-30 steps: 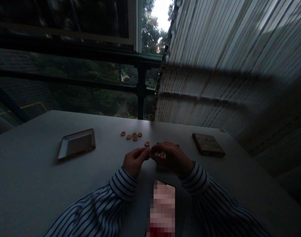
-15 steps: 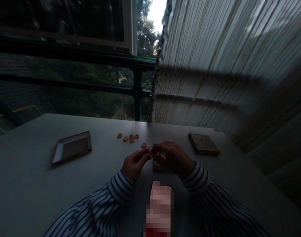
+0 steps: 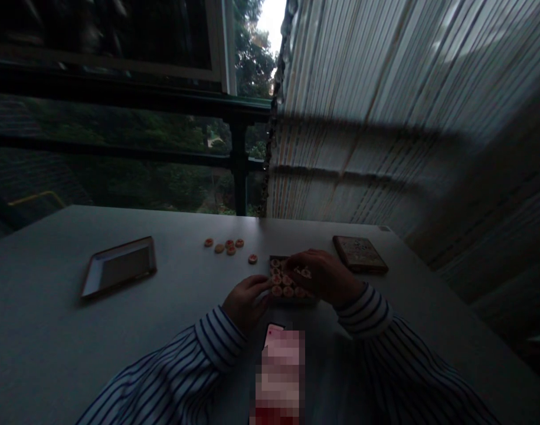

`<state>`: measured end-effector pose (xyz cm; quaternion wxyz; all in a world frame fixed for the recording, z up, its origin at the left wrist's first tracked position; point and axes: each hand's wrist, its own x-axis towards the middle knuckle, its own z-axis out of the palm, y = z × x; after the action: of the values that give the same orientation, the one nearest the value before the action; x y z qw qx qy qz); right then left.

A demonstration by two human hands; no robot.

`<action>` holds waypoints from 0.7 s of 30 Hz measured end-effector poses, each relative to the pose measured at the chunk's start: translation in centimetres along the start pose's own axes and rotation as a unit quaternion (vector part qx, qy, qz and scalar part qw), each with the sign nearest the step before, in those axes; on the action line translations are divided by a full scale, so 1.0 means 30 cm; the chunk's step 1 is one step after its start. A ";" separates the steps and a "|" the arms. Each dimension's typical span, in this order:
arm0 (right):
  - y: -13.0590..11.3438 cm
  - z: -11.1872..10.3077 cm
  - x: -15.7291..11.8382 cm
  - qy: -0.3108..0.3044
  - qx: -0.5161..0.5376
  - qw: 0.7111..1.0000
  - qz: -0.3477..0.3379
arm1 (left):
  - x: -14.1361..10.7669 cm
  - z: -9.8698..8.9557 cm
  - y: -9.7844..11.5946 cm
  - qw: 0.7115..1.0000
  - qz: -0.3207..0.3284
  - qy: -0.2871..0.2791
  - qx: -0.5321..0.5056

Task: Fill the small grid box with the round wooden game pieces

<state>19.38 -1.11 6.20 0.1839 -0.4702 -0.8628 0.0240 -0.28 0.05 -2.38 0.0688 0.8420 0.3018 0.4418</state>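
A shallow box [image 3: 293, 302] holds rows of round wooden Chinese chess pieces [image 3: 277, 291] with red or dark characters. My left hand [image 3: 247, 298] grips the box's left edge, thumb and fingers closed together there. Over the box's right part, my right hand [image 3: 325, 276] bends its fingers down among the pieces. Its fingertips close on a Chinese chess piece that the hand mostly hides. One loose piece [image 3: 252, 258] lies just beyond the box's far left corner, and several more loose pieces [image 3: 230, 250] sit in a cluster farther left.
On the left lies an open, shallow tray-like lid [image 3: 153, 267]. A flat brown box with a patterned top [image 3: 360, 254] lies at the right. Nearest me is a phone [image 3: 276, 339] with a lit, blurred screen. A railing [image 3: 238, 165] and a striped curtain [image 3: 340, 118] stand beyond the table.
My hands have come apart from over the box's left edge. The right hand has moved right over the pieces, the left has lowered to the box's side, and more pieces show.
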 end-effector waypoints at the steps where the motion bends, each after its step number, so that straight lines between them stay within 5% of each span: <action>1: 0.007 -0.002 -0.004 0.000 0.002 1.000 0.003 | -0.003 0.004 -0.003 1.000 0.006 -0.003 0.010; 21: 0.134 0.002 -0.036 -0.048 -0.037 0.995 0.080 | -0.034 0.032 -0.054 0.997 0.043 -0.063 0.032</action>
<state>23.14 0.25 4.97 0.1223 -0.5424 -0.8306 0.0293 -0.70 0.93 -4.30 0.0415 0.8820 0.2745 0.3806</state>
